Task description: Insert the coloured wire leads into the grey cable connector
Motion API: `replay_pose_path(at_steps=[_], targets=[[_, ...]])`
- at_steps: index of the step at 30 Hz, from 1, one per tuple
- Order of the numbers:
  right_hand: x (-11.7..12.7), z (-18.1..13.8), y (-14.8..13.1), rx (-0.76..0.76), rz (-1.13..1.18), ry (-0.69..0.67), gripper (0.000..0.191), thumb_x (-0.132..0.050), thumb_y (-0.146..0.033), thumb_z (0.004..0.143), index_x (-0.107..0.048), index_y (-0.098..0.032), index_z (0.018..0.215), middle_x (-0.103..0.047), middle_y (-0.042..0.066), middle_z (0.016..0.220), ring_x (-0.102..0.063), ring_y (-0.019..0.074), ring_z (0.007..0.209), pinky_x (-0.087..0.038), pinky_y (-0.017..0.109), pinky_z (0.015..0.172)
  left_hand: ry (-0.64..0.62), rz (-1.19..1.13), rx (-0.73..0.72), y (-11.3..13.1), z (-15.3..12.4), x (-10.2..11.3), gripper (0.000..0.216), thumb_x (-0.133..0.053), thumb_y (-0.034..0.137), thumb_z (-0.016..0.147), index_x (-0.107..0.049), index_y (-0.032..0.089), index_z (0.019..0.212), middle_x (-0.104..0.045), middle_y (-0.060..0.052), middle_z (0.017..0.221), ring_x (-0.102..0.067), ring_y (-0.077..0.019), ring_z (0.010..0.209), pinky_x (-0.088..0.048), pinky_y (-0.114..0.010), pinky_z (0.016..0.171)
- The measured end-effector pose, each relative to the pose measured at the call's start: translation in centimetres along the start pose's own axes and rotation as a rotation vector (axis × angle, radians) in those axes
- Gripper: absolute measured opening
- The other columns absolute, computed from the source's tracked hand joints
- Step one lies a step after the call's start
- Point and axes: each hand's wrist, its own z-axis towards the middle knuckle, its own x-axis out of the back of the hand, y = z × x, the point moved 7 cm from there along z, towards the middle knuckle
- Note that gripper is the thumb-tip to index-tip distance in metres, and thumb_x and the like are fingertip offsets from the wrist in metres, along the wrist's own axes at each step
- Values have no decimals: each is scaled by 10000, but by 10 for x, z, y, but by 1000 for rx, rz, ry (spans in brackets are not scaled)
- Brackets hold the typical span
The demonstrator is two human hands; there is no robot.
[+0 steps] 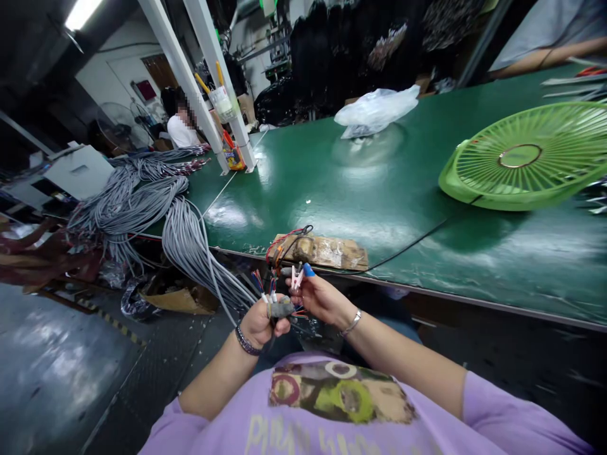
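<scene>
My left hand (265,321) is closed around the ends of several grey cables (227,284) near the bench edge, its thumb wrapped in grey. Thin coloured wires (257,281) fan out beyond the white-banded cable ends. Close beside it, my right hand (318,296) has a blue cover on the thumb and pinches a small pale pink, clip-like piece (296,278); its exact kind is unclear. Just past the hands, a worn wooden block (327,251) lies at the bench edge, with a red and a black lead at its left end.
A thick bundle of grey cables (142,202) drapes over the bench's left end. On the green bench (294,183) stand a green fan (521,155) at right, its black cord running to the block, and a clear plastic bag (377,110). White posts (208,82) rise behind. Other people sit beyond.
</scene>
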Motion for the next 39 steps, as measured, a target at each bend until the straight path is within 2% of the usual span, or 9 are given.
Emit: replay_pose_path(at_steps=[9,14,18,21,24,28,31,33,39], targets=[[3,4,-4,73,79,160,302,-702,-462,694,-631,-174,744,-594,-19,643,-509,84,572,-415,209,560,-7,22,36,-3,4,0,286,-707,384,572,-538,157,613,-453,29,309,-335,-58,244,-204,-201,349],[4,5,-3,64,67,159,327,-678,-490,705,-614,-170,732,-583,-13,633,-493,93,551,-403,216,534,25,60,38,-2,7,-2,295,-704,393,557,-536,155,606,-443,32,306,-328,-54,245,-222,-205,354],[2,3,1,5,85,87,390,-603,-569,734,-605,-181,779,-588,-10,649,-484,92,532,-399,216,522,57,65,22,-1,3,-3,321,-698,426,560,-569,143,637,-446,31,314,-318,-50,248,-213,-199,338],[0,-2,4,-54,76,21,440,-525,-613,767,-604,-182,813,-597,0,684,-496,90,534,-409,217,529,108,112,-52,-2,-6,-4,335,-706,441,573,-565,142,624,-456,29,322,-342,-58,262,-216,-192,320],[0,-8,4,-85,54,-9,449,-465,-609,805,-605,-184,833,-618,23,747,-534,102,583,-433,229,563,241,157,-203,0,-19,-5,351,-734,441,567,-528,160,609,-468,44,341,-368,-63,282,-238,-184,312],[-1,-12,2,-46,13,7,338,-523,-510,819,-615,-187,857,-639,39,828,-551,107,637,-448,232,592,338,207,-295,0,-27,-10,384,-730,478,581,-516,160,603,-488,44,370,-379,-61,303,-293,-187,326],[-2,-12,-3,44,-34,26,247,-633,-419,767,-621,-179,820,-615,12,752,-516,93,595,-438,217,556,356,211,-308,1,-25,-10,366,-718,468,609,-526,156,610,-486,47,376,-377,-59,309,-297,-185,328],[-3,-11,-6,87,-63,25,252,-665,-415,741,-621,-172,792,-596,-2,708,-492,84,565,-426,209,527,347,204,-315,2,-23,-9,350,-713,455,621,-533,156,612,-481,50,375,-374,-60,310,-295,-186,324],[0,-7,-5,56,-59,73,343,-641,-494,742,-655,-163,830,-601,10,667,-492,92,542,-419,211,484,321,182,-329,5,-18,-8,321,-716,421,621,-536,155,601,-470,50,370,-364,-59,308,-284,-181,311]])
